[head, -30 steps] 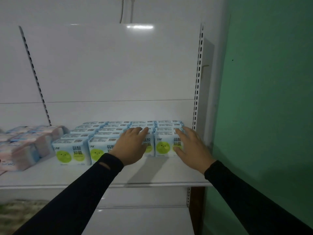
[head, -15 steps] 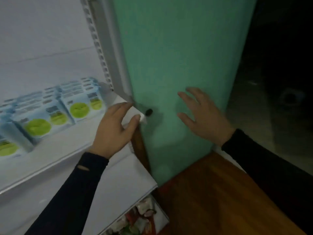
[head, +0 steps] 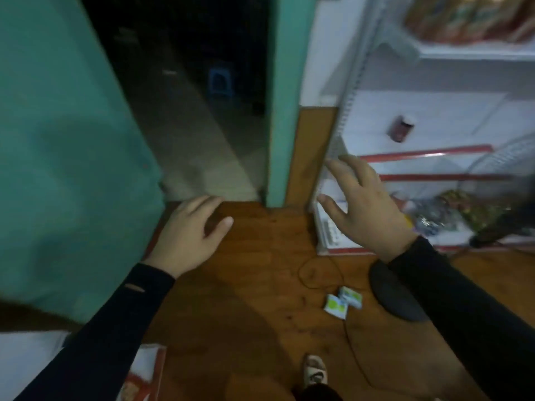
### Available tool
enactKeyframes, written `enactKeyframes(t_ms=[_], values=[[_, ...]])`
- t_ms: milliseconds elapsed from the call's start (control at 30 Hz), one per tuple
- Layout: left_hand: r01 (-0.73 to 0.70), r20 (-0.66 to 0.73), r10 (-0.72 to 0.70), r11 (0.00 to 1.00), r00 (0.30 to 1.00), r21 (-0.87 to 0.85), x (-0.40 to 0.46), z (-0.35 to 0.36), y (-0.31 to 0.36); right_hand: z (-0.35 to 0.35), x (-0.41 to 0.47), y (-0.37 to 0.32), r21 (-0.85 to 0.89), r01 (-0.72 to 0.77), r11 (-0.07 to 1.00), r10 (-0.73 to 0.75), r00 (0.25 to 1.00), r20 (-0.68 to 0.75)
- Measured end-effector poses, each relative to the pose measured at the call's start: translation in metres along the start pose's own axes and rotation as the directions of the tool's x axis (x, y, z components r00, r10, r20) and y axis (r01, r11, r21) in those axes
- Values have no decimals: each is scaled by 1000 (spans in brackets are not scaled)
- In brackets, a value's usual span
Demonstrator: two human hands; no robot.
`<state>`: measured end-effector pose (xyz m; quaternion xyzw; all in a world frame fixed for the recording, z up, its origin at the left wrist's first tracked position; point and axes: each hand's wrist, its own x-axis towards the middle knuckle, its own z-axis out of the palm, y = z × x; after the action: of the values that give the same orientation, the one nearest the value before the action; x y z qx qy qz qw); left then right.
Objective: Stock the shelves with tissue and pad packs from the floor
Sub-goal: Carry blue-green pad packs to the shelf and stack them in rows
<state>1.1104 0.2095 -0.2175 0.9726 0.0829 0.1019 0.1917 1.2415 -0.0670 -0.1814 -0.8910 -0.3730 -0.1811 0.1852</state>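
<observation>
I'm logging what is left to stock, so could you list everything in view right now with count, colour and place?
pad packs: two, white and blue with green spots, on the wooden floor near the right forearm
cable: one, dark, looping over the floor beside the packs
dark flat object: one, blackish, on the floor, partly under the right sleeve
shelf unit: one, white with red edge strips, on the right
jar: one, dark, blurred, on a middle shelf
mixed packets: several, multicoloured, on the bottom shelf
green wall: left, with a dark doorway beyond
stool: one, blue, in the dark room
shoe: one, whitish, bottom edge
left hand: empty, fingers relaxed
right hand: empty, fingers spread
</observation>
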Motion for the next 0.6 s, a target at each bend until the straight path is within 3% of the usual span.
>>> enactKeyframes(t_ms=[133, 233, 400, 600], values=[[-142, 141, 138, 990, 980, 20, 52, 64, 71, -4, -52, 92, -8, -178, 984, 178, 984, 22], [-187, 251, 176, 982, 952, 20, 89, 120, 125, 7, -86, 163, -6, -287, 958, 285, 951, 116], [-202, 411, 186, 979, 893, -3, 143, 237, 188, 57, -133, 271, -31, -407, 913, 393, 853, 343], [-188, 627, 163, 982, 762, -27, 177, 391, 192, 159, -198, 355, -36, -553, 833, 481, 689, 543]])
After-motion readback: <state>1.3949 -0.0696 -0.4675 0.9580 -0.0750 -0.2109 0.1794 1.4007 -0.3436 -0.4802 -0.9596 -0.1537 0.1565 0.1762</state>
